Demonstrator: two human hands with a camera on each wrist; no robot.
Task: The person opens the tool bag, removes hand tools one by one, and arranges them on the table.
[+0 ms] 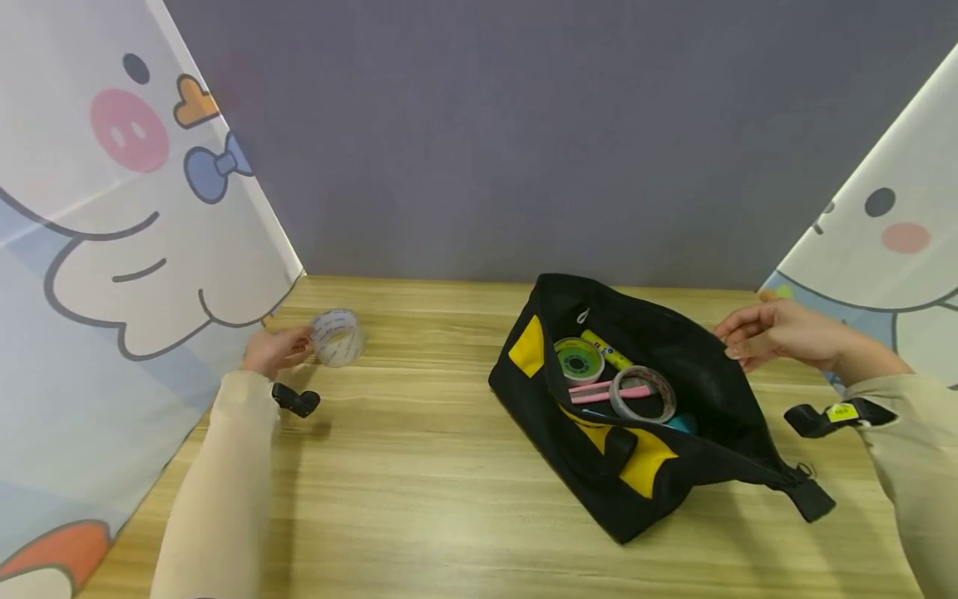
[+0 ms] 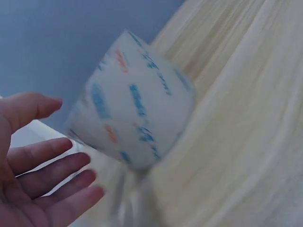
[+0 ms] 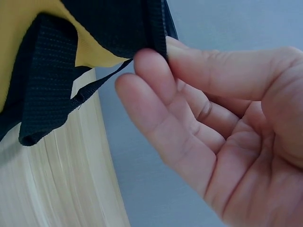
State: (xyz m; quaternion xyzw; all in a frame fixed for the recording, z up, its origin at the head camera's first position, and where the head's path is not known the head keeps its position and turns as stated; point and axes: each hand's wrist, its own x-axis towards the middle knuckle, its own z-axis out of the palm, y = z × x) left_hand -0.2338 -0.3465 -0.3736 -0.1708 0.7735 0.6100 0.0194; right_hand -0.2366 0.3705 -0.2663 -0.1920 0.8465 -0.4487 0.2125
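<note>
On the left of the table stands a wide roll of clear packing tape (image 1: 346, 354), its printed side (image 2: 137, 104) filling the middle of the left wrist view. My left hand (image 1: 275, 349) is right beside it, fingers loosely spread; whether the fingertips touch it I cannot tell. To the right, a black and yellow tool bag (image 1: 527, 416) lies with its mouth wide open. My right hand (image 1: 797, 334) pinches the zipper edge (image 3: 160, 28) of the bag between thumb and fingers. Inside are a green-centred tape roll (image 1: 580, 361), a greyish tape roll (image 1: 620, 401) and a pink tool (image 1: 587, 394).
A yellow stick-like item (image 1: 608, 350) and something blue (image 1: 683, 423) also lie in the bag. A strap end (image 1: 812, 501) hangs off its near right corner. A grey panel (image 1: 479, 141) closes the back, with cartoon-print cloths (image 1: 150, 249) at both sides.
</note>
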